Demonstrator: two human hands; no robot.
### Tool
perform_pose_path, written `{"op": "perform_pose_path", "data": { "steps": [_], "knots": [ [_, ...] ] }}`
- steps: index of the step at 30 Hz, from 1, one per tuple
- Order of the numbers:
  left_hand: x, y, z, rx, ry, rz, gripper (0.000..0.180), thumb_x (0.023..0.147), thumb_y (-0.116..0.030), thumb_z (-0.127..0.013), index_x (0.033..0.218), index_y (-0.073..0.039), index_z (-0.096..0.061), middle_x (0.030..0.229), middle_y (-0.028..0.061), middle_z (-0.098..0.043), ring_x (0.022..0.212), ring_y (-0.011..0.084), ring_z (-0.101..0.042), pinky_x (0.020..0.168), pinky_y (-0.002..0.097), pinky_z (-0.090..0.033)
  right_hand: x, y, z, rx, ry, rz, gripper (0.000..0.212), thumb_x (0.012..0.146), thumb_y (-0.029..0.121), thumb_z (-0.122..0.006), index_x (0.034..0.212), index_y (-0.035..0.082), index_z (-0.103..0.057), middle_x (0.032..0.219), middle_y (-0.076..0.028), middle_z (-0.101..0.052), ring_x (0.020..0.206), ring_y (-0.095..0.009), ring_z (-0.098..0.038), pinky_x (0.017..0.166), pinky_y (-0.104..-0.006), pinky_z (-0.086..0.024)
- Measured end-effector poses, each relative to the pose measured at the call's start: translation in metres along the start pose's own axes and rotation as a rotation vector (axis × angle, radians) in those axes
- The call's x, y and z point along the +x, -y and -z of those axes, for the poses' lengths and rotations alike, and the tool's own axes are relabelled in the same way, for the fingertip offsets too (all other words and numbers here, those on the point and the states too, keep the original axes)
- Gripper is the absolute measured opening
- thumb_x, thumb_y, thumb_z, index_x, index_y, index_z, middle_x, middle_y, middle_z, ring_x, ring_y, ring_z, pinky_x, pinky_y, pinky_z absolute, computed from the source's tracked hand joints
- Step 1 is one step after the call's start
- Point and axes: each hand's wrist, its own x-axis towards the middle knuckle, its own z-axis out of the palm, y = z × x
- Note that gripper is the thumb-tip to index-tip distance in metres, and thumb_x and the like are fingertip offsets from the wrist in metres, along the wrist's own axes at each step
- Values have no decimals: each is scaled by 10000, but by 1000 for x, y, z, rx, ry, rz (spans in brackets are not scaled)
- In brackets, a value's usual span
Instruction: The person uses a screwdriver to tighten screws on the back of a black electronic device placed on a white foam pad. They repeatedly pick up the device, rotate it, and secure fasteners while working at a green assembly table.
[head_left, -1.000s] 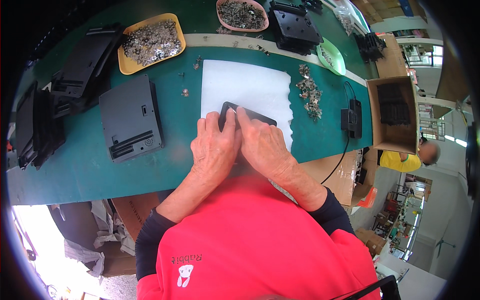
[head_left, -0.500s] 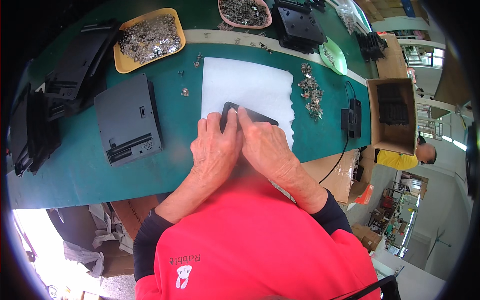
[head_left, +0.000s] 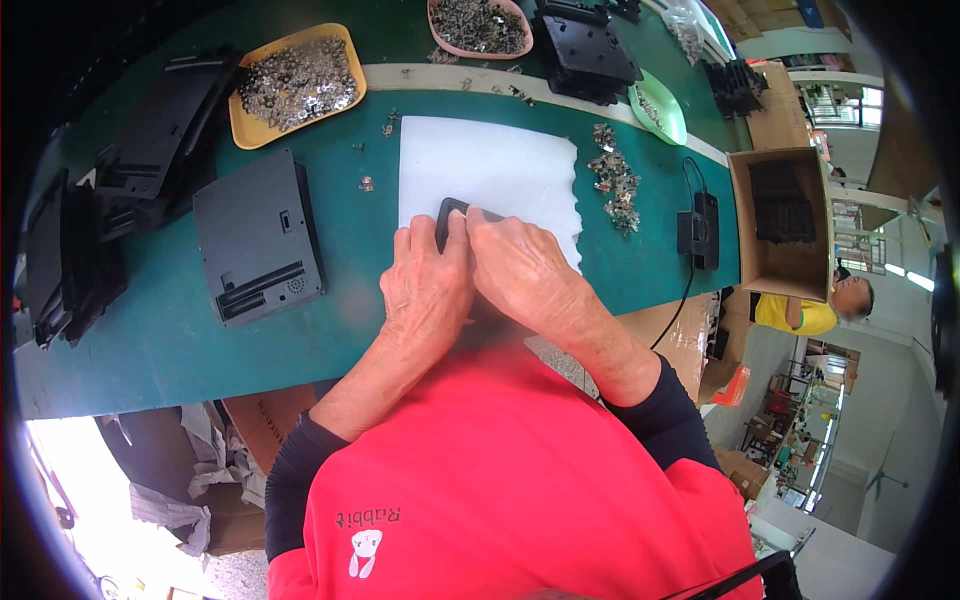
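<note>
Left hand (head_left: 425, 290) and right hand (head_left: 525, 275), equally near, touch the black panel (head_left: 446, 216) beneath them, on the white sheet (head_left: 490, 155) toward the table's (head_left: 370, 335) near edge; long axis covered; whether either grip clasps it, I cannot tell.

From my end I make out one legible printed word, in dark letters on the lower left of the wearer's red shirt (head_left: 500, 470), upside down in my view, just on the far side of a white long-eared animal-head print (head_left: 366, 553). On the left, the brown cardboard (head_left: 262, 440) below the green table (head_left: 150, 365) bears dark lettering I cannot read.
</note>
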Motion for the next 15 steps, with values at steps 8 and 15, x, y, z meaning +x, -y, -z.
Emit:
{"op": "perform_pose_path", "data": {
  "steps": [8,15],
  "knots": [
    [-1,-5,-1,-8,-55,42,474,802,-244,-729,1218,-52,-607,1050,114,-519,923,281,-551,616,390,-543,-18,-21,-9,-35,32,-66,368,846,92,-527,1174,-68,-571,706,-178,-658,655,-354,-664,585,-450,-526],
    [-2,-6,1,38,-42,64,454,803,-250,-739,1205,-74,-625,1052,103,-524,926,271,-558,649,392,-541,-25,-28,-22,-4,-31,-45,444,843,81,-528,1263,-60,-548,694,-166,-651,659,-345,-661,594,-446,-523]
  ]
}}
